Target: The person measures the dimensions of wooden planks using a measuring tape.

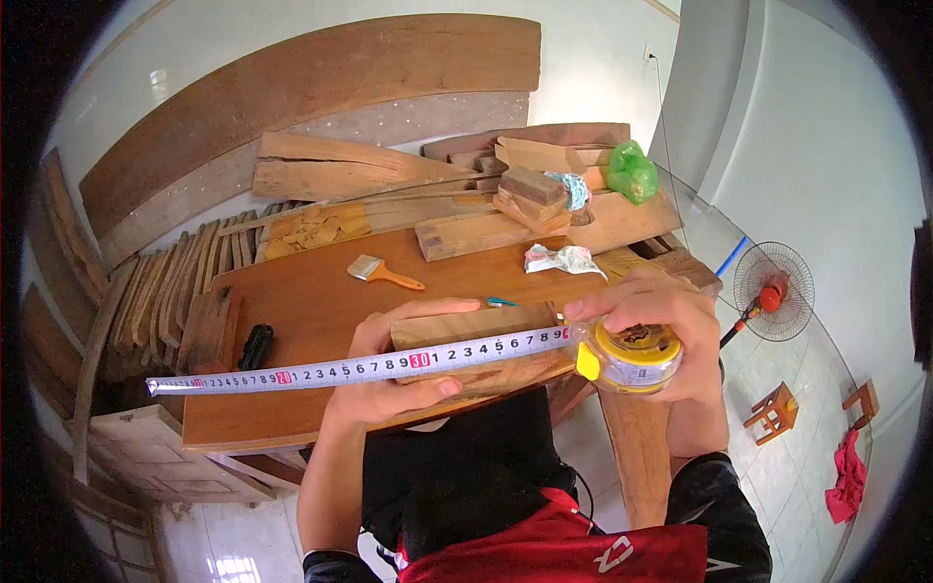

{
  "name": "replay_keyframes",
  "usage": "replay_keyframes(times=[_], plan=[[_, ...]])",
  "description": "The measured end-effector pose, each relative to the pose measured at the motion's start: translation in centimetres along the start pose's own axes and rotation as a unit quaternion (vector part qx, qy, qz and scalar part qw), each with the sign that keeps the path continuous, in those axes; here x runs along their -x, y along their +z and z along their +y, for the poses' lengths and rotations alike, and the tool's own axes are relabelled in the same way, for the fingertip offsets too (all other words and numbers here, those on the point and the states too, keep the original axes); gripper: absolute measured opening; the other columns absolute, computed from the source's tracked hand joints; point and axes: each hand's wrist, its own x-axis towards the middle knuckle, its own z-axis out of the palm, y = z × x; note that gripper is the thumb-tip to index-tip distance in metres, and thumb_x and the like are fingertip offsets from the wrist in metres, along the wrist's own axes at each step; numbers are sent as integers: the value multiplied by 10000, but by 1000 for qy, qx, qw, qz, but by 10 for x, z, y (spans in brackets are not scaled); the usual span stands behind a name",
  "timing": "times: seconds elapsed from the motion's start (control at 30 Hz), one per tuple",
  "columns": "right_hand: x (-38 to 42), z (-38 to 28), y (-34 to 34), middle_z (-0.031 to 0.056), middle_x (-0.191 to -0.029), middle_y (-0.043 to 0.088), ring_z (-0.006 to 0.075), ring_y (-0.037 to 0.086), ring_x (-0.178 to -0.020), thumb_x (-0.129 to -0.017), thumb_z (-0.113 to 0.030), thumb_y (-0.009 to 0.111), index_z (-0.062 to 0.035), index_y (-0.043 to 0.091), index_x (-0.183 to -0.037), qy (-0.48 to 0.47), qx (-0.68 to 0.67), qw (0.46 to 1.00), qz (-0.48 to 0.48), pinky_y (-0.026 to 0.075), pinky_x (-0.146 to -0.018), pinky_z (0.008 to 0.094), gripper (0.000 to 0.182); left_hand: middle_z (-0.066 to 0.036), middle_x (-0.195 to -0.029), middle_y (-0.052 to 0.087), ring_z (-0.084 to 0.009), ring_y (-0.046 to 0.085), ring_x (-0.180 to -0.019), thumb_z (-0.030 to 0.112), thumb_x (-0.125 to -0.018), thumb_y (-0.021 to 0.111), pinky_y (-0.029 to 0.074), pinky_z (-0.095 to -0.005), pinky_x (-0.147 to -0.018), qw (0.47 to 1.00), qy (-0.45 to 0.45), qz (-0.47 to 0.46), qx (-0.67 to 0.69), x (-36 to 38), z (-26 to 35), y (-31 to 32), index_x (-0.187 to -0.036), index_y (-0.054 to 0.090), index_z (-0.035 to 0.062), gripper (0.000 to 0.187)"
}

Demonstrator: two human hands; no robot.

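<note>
A wooden block [476, 326] is gripped by my left hand [384, 355], fingers behind it and thumb on the near side. My right hand [671, 330] is wrapped round a yellow and clear tape measure [627, 358] just right of the block. The white tape blade [340, 373] is pulled out to the left, passing across the block and beyond my left hand. Its free end hangs over the left part of the table. The number 30 shows on the blade above my left thumb.
On the brown table [321, 291] are a paintbrush [385, 272], a dark tool [256, 347] and a crumpled cloth [564, 259]. Stacked wood [535, 199] and a green bag [632, 172] lie behind. A fan [773, 291] and a small stool [774, 413] stand right.
</note>
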Motion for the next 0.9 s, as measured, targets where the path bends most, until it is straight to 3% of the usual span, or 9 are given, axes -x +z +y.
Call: replay_keyframes(times=[0.27, 0.37, 0.57, 0.67, 0.9], plan=[[-1, 5, 0, 151, -1070, 745, 287, 736, -947, -696, -97, 852, -85, 622, -1030, -14, -1, 1000, 5, 560, -796, 359, 406, -159, -1211, 685, -197, 655, -1087, 209, -734, 853, 486, -327, -975, 1000, 7, 5, -17, -4, 0, -1, -1323, 582, -49, 698], [2, 8, 2, 179, -997, 747, 282, 749, -892, -639, -165, 903, -93, 629, -987, -26, 8, 1000, 16, 533, -730, 351, 449, -156, -1205, 688, -195, 655, -1082, 218, -736, 851, 487, -324, -968, 1000, -5, 12, -15, -1, -1, -1, -1323, 584, -46, 696], [2, 9, 0, 180, -1015, 748, 278, 747, -894, -636, -191, 900, -94, 630, -1018, -25, 10, 1000, 2, 510, -727, 358, 478, -139, -1175, 692, -188, 647, -1074, 225, -743, 842, 484, -326, -963, 1000, -1, 15, -18, -1, -2, -2, -1320, 598, -23, 674], [-3, 1, -4, 161, -1079, 742, 285, 734, -973, -689, -99, 849, -91, 623, -1043, -9, -4, 1000, -18, 554, -809, 364, 419, -129, -1149, 697, -191, 650, -1055, 212, -735, 841, 484, -330, -959, 999, 7, 12, -31, -1, -2, -3, -1320, 601, -16, 672], [-6, -3, 3, 155, -1065, 746, 282, 734, -966, -693, -111, 857, -93, 622, -1039, -19, 46, 999, 2, 549, -805, 365, 419, -133, -1209, 670, -198, 627, -1091, 198, -721, 839, 471, -336, -978, 998, -2, 26, -50, -1, -4, -8, -1323, 603, -8, 679]])
